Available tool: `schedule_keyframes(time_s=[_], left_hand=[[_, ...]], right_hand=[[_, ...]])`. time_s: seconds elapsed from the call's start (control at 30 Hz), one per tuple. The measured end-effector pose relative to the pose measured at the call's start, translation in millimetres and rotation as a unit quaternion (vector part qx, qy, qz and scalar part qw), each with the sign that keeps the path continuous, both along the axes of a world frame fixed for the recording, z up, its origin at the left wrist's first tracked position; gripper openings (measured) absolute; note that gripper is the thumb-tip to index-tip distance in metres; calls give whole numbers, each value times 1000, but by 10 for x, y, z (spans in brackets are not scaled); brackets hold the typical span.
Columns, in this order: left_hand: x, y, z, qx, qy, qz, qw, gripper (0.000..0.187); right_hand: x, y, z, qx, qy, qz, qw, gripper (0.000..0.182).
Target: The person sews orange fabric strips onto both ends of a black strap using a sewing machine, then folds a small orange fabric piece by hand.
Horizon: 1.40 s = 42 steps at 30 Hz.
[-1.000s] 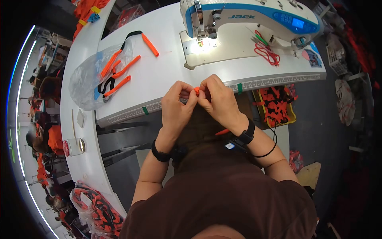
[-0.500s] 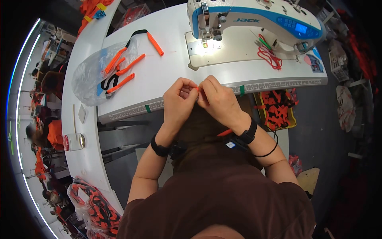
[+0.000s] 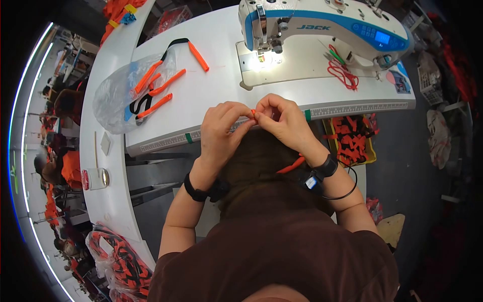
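Observation:
Just in front of the table's ruler edge, my left hand (image 3: 220, 130) and my right hand (image 3: 288, 123) meet fingertip to fingertip. Both pinch a small orange fabric piece (image 3: 254, 114), most of it covered by the fingers. An orange strip (image 3: 292, 165) lies on my lap by the right wrist. Beyond the hands stands a white and blue sewing machine (image 3: 322, 27), its needle area lit. To the left, black straps with orange tube ends (image 3: 171, 81) lie on and beside a clear plastic bag (image 3: 113, 95).
Red cord and green-handled snips (image 3: 338, 63) rest on the machine bed. A yellow crate (image 3: 352, 143) of orange and black pieces sits below the table at right. A glass jar (image 3: 95, 178) stands on the left side table, with a bagged bundle (image 3: 118, 261) beneath. People work far left.
My hands have drawn slightly apart at the palms, the right one shifting right, while the fingertips stay together on the orange piece. More of the strip on my lap now shows.

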<state>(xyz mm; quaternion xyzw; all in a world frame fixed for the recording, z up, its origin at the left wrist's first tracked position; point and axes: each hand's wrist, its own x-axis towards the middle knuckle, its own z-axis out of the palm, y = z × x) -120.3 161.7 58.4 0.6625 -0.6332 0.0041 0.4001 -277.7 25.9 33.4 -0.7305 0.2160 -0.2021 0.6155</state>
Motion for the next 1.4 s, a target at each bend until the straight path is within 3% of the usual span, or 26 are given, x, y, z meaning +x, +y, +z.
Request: schedule_keyframes(time_s=[0.03,0.07,0.1,0.13,0.2,0.33,0.53,0.63,0.7,0.83,0.9,0.97,1.17,1.23,1.3,1.37,1.4], left_hand=[[6,-1,8,0,-8,4,1000,19],[20,-8,-3,0,-8,5,1000,19],[37,-18,-15,-2,63,-10,998,17],[49,-21,-19,-3,133,-26,991,15],[42,14,14,20,159,-17,987,13],[78,53,-35,74,252,-7,965,11],[104,111,22,89,242,25,966,14],[64,116,66,76,231,32,970,15],[76,108,57,75,235,39,968,16],[114,115,8,93,260,46,960,18],[113,122,7,90,280,41,955,17],[99,121,22,86,299,35,950,16],[1,118,151,36,182,23,982,19],[17,124,59,14,203,19,979,18],[30,115,68,-14,183,7,983,14],[17,141,75,-6,194,8,981,11],[-6,151,99,0,199,11,980,12]], right_hand=[[19,2,-45,0,0,1,1000,8],[48,3,-125,0,-77,-7,997,8],[77,17,-89,-1,-153,-15,988,11],[53,12,-36,-2,-153,-14,988,11],[-25,0,103,186,-72,40,979,13],[-19,14,3,219,-46,62,973,19],[26,71,-28,192,-45,38,980,17],[61,170,-17,145,-68,-3,987,13],[87,229,-50,43,-138,-32,989,12],[58,292,28,53,-142,-47,987,13],[11,277,107,-89,-36,-92,991,14],[20,269,101,-143,-63,-99,983,15],[20,280,129,-317,-117,-121,933,15],[7,329,120,-273,-124,-109,948,18],[-14,333,119,-152,-106,-84,979,18],[-12,284,0,155,-117,-6,981,24],[-9,232,22,251,-105,27,962,23]])
